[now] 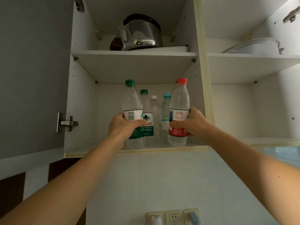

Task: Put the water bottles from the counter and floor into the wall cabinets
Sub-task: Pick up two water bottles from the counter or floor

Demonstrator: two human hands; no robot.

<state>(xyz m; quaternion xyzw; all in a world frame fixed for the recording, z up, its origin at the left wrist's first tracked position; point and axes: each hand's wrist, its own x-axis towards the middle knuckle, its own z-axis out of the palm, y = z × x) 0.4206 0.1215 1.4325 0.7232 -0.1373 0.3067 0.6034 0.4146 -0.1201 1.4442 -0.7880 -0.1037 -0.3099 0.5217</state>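
My left hand grips a green-capped water bottle at its label, at the front of the lower shelf of the open wall cabinet. A red-capped water bottle with a red label is held by my right hand at the shelf's right front. Behind them stand three more bottles: one with a green cap, one with a white cap and one with a blue cap. Whether the two held bottles rest on the shelf I cannot tell.
A steel kettle sits on the upper shelf. The right-hand cabinet holds a glass lid on its upper shelf. The open door with a hinge hangs at left. Wall sockets sit below on the tiled wall.
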